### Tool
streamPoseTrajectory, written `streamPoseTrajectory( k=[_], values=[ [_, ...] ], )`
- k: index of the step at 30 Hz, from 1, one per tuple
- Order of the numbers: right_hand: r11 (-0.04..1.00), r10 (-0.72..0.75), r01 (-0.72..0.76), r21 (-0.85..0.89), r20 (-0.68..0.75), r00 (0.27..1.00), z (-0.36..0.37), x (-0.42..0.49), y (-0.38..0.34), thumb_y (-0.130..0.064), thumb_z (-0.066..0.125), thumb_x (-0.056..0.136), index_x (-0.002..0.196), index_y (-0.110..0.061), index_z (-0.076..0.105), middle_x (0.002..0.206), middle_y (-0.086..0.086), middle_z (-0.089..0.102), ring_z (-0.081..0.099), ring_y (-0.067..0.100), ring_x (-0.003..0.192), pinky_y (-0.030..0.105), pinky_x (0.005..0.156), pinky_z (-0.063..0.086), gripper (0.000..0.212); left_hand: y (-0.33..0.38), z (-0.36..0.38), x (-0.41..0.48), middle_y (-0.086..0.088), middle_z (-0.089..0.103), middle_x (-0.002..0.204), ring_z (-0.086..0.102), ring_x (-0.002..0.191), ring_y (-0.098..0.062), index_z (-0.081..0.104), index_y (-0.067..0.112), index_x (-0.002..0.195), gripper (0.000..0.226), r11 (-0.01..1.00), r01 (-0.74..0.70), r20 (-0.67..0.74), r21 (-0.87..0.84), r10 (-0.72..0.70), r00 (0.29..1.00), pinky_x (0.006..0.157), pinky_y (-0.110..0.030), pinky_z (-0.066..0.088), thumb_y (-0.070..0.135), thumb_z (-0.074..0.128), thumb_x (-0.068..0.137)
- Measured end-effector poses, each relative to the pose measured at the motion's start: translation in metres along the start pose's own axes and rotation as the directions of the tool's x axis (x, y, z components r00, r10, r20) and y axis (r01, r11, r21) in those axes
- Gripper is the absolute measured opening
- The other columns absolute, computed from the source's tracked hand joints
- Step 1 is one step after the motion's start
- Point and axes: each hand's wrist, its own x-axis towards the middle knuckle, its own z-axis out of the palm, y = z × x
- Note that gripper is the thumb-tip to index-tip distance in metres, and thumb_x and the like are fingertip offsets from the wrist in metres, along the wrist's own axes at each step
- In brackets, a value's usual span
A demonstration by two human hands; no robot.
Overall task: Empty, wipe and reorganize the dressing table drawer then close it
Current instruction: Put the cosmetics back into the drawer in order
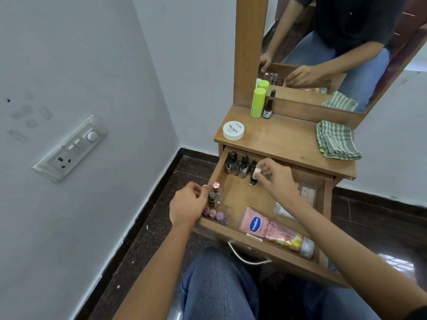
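While my left hand (188,204) gripped the drawer (240,197) wall, my right hand (275,175) pinched a bottle (254,180) by its white cap; I judged it light, slick, breakable.

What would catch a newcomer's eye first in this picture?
The open wooden drawer in the middle, with both hands at it: the right hand pinches a small white-capped bottle near the back row of nail polishes, while the left hand sits at the left wall beside pink-capped bottles. A pink Vaseline tube lies along the drawer's front, and a green checked cloth lies on the tabletop at right.
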Motion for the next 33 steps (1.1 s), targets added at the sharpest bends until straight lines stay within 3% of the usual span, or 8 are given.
streamPoseTrajectory(
  k=[8,14,26,30,33],
  values=[
    [0.993,0.056,-0.054,-0.108,0.022,0.998,0.036,0.014,0.025,-0.009,0.065,0.084,0.093,-0.017,0.058,0.085,0.004,0.062,0.064,0.022,0.077,0.041,0.073,0.053,0.015,0.0,0.0,0.002,0.012,0.063,0.075,0.062,0.074,-0.009,0.063,0.027,0.092,0.03,1.0,-0.001,0.008,0.018,0.001,1.0,0.076,-0.035,0.054,0.052,0.047,0.094],
    [0.978,0.034,-0.033,-0.208,0.003,0.999,0.039,0.023,0.025,-0.006,0.06,0.086,0.099,-0.012,0.057,0.089,0.003,0.051,0.059,0.028,0.079,0.037,0.07,0.049,0.015,-0.001,0.001,0.002,0.013,0.063,0.077,0.06,0.074,-0.008,0.063,0.026,0.096,0.031,0.999,-0.006,0.009,0.034,0.005,1.0,0.072,-0.031,0.05,0.052,0.047,0.095],
    [0.947,0.011,0.007,-0.32,0.056,0.998,0.037,0.026,0.021,-0.008,0.055,0.09,0.108,-0.007,0.058,0.099,0.011,0.051,0.059,0.035,0.08,0.038,0.068,0.049,0.019,-0.001,0.001,0.002,0.011,0.064,0.077,0.059,0.071,-0.006,0.065,0.024,0.098,0.032,1.0,0.002,0.001,0.03,-0.002,1.0,0.066,-0.029,0.044,0.051,0.048,0.095],
    [0.949,0.028,-0.044,-0.313,-0.054,0.998,0.035,0.011,0.018,-0.014,0.059,0.088,0.11,-0.011,0.058,0.1,0.007,0.057,0.063,0.029,0.084,0.04,0.067,0.052,0.022,0.0,0.0,0.001,0.012,0.063,0.075,0.056,0.069,-0.004,0.064,0.023,0.097,0.031,0.999,-0.002,0.004,0.034,0.002,1.0,0.064,-0.028,0.041,0.05,0.048,0.096],
    [0.949,-0.081,0.028,-0.313,-0.158,0.984,0.024,0.0,0.007,-0.015,0.06,0.088,0.105,-0.014,0.061,0.093,0.001,0.061,0.063,0.019,0.076,0.031,0.059,0.05,0.017,-0.001,0.0,0.001,0.012,0.063,0.075,0.058,0.07,-0.005,0.065,0.024,0.096,0.031,0.999,-0.007,0.001,0.036,0.007,1.0,0.066,-0.029,0.045,0.05,0.048,0.095]
  ],
)
